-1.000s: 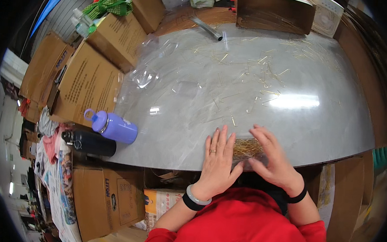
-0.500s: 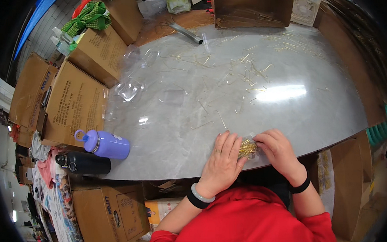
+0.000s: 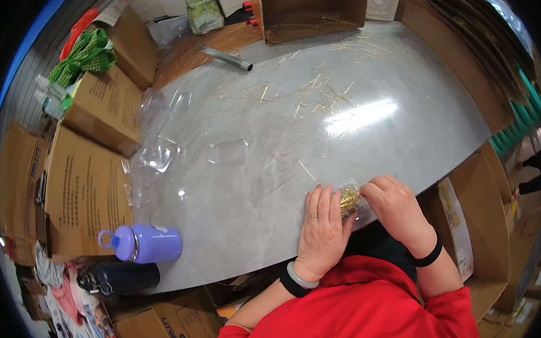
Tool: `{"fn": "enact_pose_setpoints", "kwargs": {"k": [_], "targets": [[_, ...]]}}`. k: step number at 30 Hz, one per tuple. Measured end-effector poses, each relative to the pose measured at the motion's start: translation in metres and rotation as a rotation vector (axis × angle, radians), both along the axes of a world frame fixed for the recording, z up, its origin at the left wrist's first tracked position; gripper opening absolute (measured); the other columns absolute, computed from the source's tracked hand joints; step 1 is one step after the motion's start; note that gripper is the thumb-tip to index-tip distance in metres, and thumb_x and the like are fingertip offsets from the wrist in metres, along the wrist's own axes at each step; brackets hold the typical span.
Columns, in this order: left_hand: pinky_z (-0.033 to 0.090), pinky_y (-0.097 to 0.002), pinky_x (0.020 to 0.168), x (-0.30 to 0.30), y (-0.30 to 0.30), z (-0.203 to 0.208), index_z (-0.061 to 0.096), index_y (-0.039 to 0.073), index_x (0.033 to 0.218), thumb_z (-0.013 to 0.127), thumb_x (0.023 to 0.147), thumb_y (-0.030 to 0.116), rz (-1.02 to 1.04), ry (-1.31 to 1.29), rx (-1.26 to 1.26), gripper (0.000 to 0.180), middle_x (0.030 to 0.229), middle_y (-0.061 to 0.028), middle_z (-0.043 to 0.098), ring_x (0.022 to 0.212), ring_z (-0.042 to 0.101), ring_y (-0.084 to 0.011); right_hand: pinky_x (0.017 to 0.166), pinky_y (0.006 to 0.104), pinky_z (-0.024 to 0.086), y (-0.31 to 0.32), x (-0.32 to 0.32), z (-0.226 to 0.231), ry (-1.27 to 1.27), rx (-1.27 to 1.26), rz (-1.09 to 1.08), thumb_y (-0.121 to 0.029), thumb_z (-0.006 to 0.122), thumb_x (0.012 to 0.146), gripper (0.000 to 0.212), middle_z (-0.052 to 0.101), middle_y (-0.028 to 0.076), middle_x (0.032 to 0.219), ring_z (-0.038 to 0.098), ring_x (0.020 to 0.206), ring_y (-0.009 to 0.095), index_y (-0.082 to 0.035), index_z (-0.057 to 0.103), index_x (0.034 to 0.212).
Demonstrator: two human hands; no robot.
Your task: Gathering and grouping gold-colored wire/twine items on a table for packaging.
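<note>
At the table's near edge, a clear plastic clamshell [image 3: 361, 220] holds a bunch of gold wire hooks [image 3: 350, 200]. My left hand [image 3: 324, 229] lies over its left side, fingers together and thumb curled against the hooks. On the other side, my right hand [image 3: 394, 209] pinches the upper right rim of the clear plastic between thumb and fingertips. My fingers hide part of the clamshell. Loose gold wire hooks [image 3: 324, 98] lie scattered over the grey tabletop [image 3: 244, 198] farther away.
Empty clear plastic shells [image 3: 160, 156] lie at the left, beside stacked cardboard boxes [image 3: 86, 189]. A purple bottle [image 3: 154, 244] and a black bottle [image 3: 124, 278] lie at the near left edge. Behind are a metal tube [image 3: 227, 59] and an open carton [image 3: 314, 13].
The view has turned, so the table and boxes appear shifted left and tilted. Both hands stay at the clamshell, and more of its clear plastic shows around the hooks.
</note>
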State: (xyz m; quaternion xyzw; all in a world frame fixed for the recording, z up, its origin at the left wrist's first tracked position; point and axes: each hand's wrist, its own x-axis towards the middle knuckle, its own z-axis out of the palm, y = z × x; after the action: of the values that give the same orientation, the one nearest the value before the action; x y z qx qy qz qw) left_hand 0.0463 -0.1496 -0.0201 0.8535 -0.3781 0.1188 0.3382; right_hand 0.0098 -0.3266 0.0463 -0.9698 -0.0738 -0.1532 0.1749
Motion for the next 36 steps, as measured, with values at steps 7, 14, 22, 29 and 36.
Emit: {"fn": "enact_pose_setpoints", "kwargs": {"k": [7,14,22,29,36], "targets": [[0.034,-0.0542,0.115,-0.001,-0.004,-0.001,0.046,-0.009,0.133,0.065,0.095,0.018,0.008,-0.044,0.068,0.050,0.139,-0.0282,0.044,0.133,0.040,-0.0476,0.070,0.0409,0.054,-0.006,-0.015,0.013,-0.025,0.157,-0.054,-0.003,0.066,0.082,0.019,0.066,0.012,0.087,0.066,0.081,0.033,-0.004,0.067,0.101],[0.031,-0.0552,0.115,0.001,-0.011,-0.007,0.047,-0.007,0.135,0.063,0.095,0.019,-0.046,0.056,0.050,0.050,0.140,-0.0279,0.046,0.135,0.039,-0.0469,0.077,0.0449,0.056,-0.027,-0.027,-0.020,0.042,0.199,-0.144,-0.010,0.066,0.085,0.015,0.068,0.016,0.093,0.068,0.088,0.037,-0.005,0.069,0.099],[0.035,-0.0537,0.111,0.000,0.008,-0.015,0.049,-0.007,0.135,0.060,0.096,0.018,0.077,-0.039,0.064,0.048,0.137,-0.0304,0.050,0.129,0.046,-0.0476,0.076,0.0461,0.053,0.001,-0.002,-0.068,0.067,0.528,0.067,-0.020,0.061,0.096,0.017,0.062,0.016,0.094,0.063,0.088,0.039,-0.004,0.064,0.099],[0.037,-0.0537,0.110,-0.005,-0.001,0.004,0.049,-0.006,0.136,0.055,0.101,0.024,0.047,-0.005,0.182,0.046,0.137,-0.0310,0.052,0.129,0.047,-0.0473,0.079,0.0392,0.053,-0.030,-0.051,0.008,-0.341,0.767,-0.201,-0.014,0.063,0.092,0.036,0.059,0.018,0.115,0.063,0.091,0.033,-0.006,0.058,0.127],[0.039,-0.0528,0.108,0.002,0.005,-0.012,0.048,-0.006,0.139,0.058,0.101,0.026,0.074,-0.084,0.158,0.051,0.136,-0.0306,0.052,0.126,0.049,-0.0466,0.118,0.0537,0.027,-0.102,-0.148,0.148,-1.973,0.353,-0.044,-0.023,0.079,0.078,0.090,0.040,0.011,0.151,0.040,0.140,0.036,-0.007,0.030,0.153]]}}
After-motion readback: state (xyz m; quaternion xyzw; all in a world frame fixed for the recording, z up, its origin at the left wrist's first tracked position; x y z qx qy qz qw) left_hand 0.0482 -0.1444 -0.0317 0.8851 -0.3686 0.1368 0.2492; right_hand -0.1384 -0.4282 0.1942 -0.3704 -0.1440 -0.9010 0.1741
